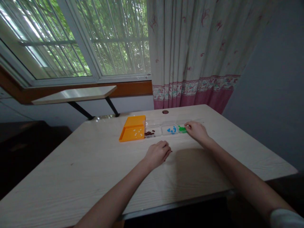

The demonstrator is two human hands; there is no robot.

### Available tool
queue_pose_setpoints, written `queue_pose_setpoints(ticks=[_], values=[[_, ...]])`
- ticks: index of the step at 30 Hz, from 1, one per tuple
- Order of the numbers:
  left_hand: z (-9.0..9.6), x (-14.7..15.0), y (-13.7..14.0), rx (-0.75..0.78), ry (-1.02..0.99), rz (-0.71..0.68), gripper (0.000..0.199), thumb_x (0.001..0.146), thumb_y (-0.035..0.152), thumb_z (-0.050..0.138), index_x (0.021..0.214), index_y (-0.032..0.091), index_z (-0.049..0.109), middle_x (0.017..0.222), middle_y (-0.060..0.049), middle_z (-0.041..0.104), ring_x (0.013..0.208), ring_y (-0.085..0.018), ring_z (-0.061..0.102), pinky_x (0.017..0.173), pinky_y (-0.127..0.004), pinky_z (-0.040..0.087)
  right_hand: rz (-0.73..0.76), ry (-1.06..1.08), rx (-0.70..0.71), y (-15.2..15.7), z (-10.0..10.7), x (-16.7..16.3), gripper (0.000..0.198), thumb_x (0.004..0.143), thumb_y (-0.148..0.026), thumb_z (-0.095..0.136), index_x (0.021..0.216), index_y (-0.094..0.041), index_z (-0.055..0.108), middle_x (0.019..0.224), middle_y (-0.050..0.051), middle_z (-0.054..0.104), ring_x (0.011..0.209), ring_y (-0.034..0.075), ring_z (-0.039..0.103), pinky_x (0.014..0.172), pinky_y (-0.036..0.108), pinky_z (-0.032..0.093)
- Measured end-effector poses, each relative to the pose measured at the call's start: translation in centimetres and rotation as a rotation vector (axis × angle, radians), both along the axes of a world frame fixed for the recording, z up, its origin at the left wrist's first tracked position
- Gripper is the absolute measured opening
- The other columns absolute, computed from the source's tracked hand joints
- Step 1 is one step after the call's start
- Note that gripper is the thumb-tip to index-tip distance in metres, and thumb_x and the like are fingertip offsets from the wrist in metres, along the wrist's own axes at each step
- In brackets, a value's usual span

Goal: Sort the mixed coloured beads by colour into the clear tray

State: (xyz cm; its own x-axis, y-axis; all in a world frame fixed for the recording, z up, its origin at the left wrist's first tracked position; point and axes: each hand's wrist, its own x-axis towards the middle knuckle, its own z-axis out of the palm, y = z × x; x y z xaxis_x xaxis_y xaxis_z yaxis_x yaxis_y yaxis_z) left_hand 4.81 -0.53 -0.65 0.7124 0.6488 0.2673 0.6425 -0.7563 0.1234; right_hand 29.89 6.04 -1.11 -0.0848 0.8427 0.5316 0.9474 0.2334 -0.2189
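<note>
My left hand [157, 154] is closed just above the table, in front of the clear trays. The tip of a small dark brown piece [171, 151] shows between its fingers. Farther right, my right hand [197, 130] has its fingertips together at a clear tray of small green pieces [181, 129]; whatever they pinch is hidden. To the left, small blue pieces [172, 129] lie in another clear tray [163, 132], and dark brown pieces [149, 133] fill part of a third. An orange case [128, 133] stands open beside them, with several small white pieces [137, 131] in it.
The pale wooden table [95, 164] has a round cable hole [165, 112] near its back edge. A raised shelf [78, 94] on black supports stands at the back left. Behind are a barred window [114, 41] and a floral curtain [190, 57].
</note>
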Motion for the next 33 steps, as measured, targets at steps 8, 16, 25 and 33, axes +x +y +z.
queue_pose_setpoints(ticks=[8, 16, 25, 33], values=[[0.3, -0.3, 0.4, -0.104, -0.254, 0.136, 0.022, 0.089, 0.028, 0.032, 0.092, 0.02, 0.052, 0.093, -0.003, 0.052, 0.086, -0.013, 0.052, 0.073, -0.025, 0.043, 0.554, 0.072, -0.01, -2.9, 0.0, -5.0, 0.019, 0.079, -0.026, 0.049, 0.089, -0.019, 0.063, 0.065, 0.0, 0.06, 0.06, 0.011, 0.054, 0.059, 0.02, 0.038], [0.2, -0.6, 0.9, -0.166, -0.392, 0.188, 0.02, 0.088, 0.028, 0.033, 0.088, 0.019, 0.051, 0.089, -0.003, 0.05, 0.081, -0.014, 0.052, 0.072, -0.026, 0.043, 0.621, 0.098, 0.078, -3.9, -0.6, -7.4, 0.014, 0.079, -0.025, 0.05, 0.084, -0.02, 0.062, 0.065, -0.001, 0.06, 0.057, 0.009, 0.053, 0.057, 0.018, 0.038], [0.4, -0.7, 1.0, -0.174, -0.515, 0.133, 0.022, 0.087, 0.03, 0.038, 0.087, 0.018, 0.056, 0.085, -0.004, 0.051, 0.08, -0.014, 0.051, 0.072, -0.026, 0.042, 0.616, 0.11, 0.142, -4.0, -0.4, -7.3, 0.015, 0.08, -0.029, 0.051, 0.078, -0.019, 0.062, 0.062, 0.0, 0.059, 0.053, 0.008, 0.051, 0.054, 0.019, 0.037], [0.4, -1.0, 1.1, -0.097, -0.616, 0.114, 0.016, 0.084, 0.027, 0.045, 0.089, 0.018, 0.059, 0.082, -0.003, 0.052, 0.08, -0.014, 0.051, 0.07, -0.025, 0.042, 0.604, 0.144, 0.1, -4.1, -0.2, -7.4, 0.014, 0.078, -0.029, 0.053, 0.081, -0.019, 0.061, 0.06, -0.001, 0.057, 0.053, 0.008, 0.051, 0.055, 0.018, 0.038]])
